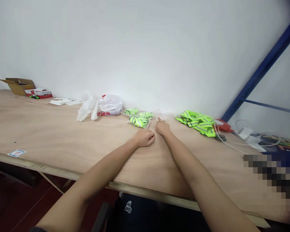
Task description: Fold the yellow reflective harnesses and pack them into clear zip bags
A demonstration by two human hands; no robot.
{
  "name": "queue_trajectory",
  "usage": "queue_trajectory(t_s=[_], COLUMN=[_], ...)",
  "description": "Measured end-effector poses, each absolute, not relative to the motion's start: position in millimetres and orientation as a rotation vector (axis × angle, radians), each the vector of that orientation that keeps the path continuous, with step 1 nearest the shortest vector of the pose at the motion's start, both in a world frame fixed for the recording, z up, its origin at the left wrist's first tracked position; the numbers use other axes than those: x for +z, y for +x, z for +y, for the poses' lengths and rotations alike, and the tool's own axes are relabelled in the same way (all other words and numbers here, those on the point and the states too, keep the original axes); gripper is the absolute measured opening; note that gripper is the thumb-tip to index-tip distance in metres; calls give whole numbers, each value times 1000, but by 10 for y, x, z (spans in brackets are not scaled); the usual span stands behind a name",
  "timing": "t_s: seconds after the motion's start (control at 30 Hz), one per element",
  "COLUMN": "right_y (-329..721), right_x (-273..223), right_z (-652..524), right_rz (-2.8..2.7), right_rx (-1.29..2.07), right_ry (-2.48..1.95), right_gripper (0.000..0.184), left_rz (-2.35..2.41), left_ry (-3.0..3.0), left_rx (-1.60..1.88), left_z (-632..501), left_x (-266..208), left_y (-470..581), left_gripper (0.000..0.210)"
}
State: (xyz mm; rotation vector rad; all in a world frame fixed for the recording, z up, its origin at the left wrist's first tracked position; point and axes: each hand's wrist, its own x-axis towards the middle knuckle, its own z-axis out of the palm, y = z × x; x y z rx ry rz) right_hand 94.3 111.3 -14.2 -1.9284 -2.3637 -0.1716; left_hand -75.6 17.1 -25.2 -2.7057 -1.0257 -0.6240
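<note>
My left hand [144,138] rests on the wooden table with its fingers curled in. Whatever it may hold is hidden. Just beyond it lie several clear packets of folded yellow-green reflective straps [139,121]. My right hand [162,127] is a little farther forward, its fingers closed at the near edge of a clear plastic bag [161,114]. The bag looks flat and is hard to make out against the wall. To the right, a loose heap of yellow-green reflective straps [198,121] with grey stripes and a black buckle lies apart from both hands.
A white plastic bag with red print [111,104] stands by the wall, left of the packets. Farther left are white papers [60,101], a red-and-white box [40,93] and an open cardboard box [20,87]. White cables [232,143] and a blue metal frame [261,69] are on the right.
</note>
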Motion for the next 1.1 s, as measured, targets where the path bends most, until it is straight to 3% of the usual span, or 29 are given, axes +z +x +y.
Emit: queue_trajectory(t_s=[0.23, 0.5, 0.67, 0.87, 1.1], right_y=[1037, 2008, 2634, 3154, 3244], right_x=[-143, -107, -138, -222, -259], right_z=[962, 377, 279, 387, 407], right_rz=[-2339, -2483, -2212, -1673, -1714], right_rx=[-253, -327, -375, -282, -188], right_ry=[-1870, -1650, -1882, -2295, -2275], right_gripper=[45, 35, 35, 49, 46], left_rz=[-1054, -1180, -1223, -1248, -1248], left_ry=[-2727, -2723, -2722, -2727, -2748], left_rx=[-687, -775, -789, -777, -777], left_z=[172, 179, 175, 186, 208], left_x=[-250, -243, -240, -231, -233], left_y=[-755, -779, -787, -794, -791], left_gripper=[24, 28, 29, 28, 31])
